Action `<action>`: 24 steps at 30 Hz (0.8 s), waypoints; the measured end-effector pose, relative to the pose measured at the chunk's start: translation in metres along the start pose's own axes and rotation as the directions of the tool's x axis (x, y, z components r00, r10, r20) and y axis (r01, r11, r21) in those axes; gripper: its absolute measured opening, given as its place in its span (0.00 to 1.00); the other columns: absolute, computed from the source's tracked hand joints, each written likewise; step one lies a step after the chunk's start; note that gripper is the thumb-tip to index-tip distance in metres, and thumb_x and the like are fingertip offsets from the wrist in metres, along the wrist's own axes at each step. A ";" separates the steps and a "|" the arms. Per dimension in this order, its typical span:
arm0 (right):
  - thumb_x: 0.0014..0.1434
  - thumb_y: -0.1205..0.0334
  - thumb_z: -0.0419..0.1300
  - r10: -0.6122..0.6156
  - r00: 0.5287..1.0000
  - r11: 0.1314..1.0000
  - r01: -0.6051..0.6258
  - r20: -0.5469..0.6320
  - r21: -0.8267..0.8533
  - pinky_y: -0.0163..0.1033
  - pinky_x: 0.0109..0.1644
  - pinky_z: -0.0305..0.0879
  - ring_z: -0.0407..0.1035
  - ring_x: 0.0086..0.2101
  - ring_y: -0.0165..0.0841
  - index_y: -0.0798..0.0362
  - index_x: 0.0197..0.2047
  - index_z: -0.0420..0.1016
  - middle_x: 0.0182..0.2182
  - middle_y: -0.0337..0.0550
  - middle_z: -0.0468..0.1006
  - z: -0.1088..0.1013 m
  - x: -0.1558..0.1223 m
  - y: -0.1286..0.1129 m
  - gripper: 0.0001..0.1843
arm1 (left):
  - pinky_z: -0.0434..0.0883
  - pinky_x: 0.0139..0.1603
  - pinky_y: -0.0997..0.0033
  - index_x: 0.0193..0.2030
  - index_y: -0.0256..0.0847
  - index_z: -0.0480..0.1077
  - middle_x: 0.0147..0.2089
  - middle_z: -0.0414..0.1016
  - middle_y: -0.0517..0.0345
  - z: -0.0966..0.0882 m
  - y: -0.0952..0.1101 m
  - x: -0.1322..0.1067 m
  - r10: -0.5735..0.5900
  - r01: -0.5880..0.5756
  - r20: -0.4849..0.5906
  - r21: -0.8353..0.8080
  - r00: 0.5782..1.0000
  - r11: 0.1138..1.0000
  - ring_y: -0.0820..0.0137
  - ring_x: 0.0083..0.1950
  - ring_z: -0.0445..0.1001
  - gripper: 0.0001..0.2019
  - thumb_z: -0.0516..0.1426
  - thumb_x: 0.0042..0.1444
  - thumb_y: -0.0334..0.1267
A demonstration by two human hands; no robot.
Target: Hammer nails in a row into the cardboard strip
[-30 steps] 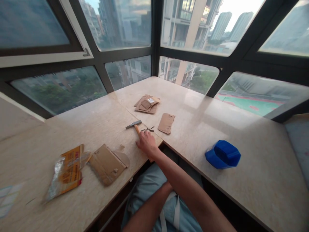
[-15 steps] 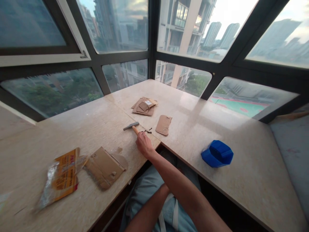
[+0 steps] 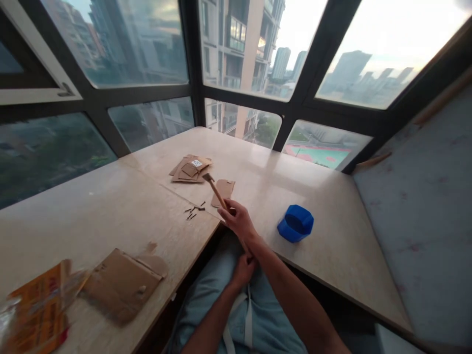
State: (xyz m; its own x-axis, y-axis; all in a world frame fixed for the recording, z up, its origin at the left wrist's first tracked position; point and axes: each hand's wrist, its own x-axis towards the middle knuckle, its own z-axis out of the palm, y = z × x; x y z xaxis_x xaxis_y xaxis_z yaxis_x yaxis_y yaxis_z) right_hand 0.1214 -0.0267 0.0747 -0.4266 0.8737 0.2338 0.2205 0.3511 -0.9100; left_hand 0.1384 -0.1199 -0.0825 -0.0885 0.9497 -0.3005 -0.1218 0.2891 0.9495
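Note:
My right hand [image 3: 238, 219] is wrapped around the wooden handle of a hammer [image 3: 218, 194], whose metal head points up and away from me. Lower down, just over my lap, my left hand [image 3: 244, 269] is closed at the bottom end of the same handle. Several dark nails [image 3: 194, 210] lie loose on the stone counter [image 3: 125, 211], left of the hammer. Behind the hammer a small piece of cardboard [image 3: 224, 188] is partly covered by it.
A stack of cardboard pieces [image 3: 190, 169] lies farther back. To the right stands a blue container [image 3: 296, 224]. At the left are a folded piece of cardboard [image 3: 121, 285] and an orange printed plastic bag [image 3: 40, 309]. Windows and a wall [image 3: 416, 221] border the counter.
My right hand has lifted the hammer off the counter and brought it back toward me, uncovering the nails. My left hand has come up to the handle's end. The view has turned right.

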 end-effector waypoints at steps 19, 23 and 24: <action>0.51 0.50 0.65 0.268 0.885 0.931 -0.137 -0.381 0.337 0.29 0.14 0.52 0.54 0.13 0.23 0.58 0.49 0.72 0.14 0.28 0.64 -0.184 -0.075 0.026 0.26 | 0.62 0.58 0.48 0.55 0.27 0.65 0.60 0.65 0.28 -0.085 0.137 0.102 0.682 -0.036 -0.128 0.975 0.720 0.221 0.44 0.64 0.59 0.32 0.59 0.51 0.51; 0.48 0.52 0.68 0.308 0.864 0.926 -0.176 -0.398 0.334 0.29 0.12 0.51 0.54 0.12 0.23 0.56 0.45 0.72 0.15 0.28 0.64 -0.193 -0.090 0.036 0.24 | 0.64 0.54 0.53 0.52 0.27 0.67 0.54 0.71 0.31 -0.093 0.135 0.108 0.619 0.087 -0.156 0.986 0.770 0.140 0.47 0.57 0.67 0.30 0.55 0.54 0.54; 0.48 0.52 0.69 0.318 0.858 0.924 -0.186 -0.403 0.334 0.29 0.12 0.51 0.55 0.12 0.23 0.56 0.44 0.72 0.16 0.29 0.64 -0.194 -0.094 0.039 0.24 | 0.64 0.52 0.55 0.49 0.29 0.69 0.51 0.73 0.33 -0.095 0.136 0.108 0.618 0.083 -0.138 0.990 0.774 0.117 0.49 0.55 0.69 0.27 0.54 0.55 0.53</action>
State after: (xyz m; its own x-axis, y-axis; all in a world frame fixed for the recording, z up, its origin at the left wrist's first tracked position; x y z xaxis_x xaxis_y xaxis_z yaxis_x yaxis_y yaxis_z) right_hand 0.3404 -0.0299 0.0836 0.0578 0.9971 0.0488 -0.0104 0.0495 -0.9987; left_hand 0.0179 0.0108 0.0054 -0.2799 0.8971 0.3419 0.9569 0.2320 0.1748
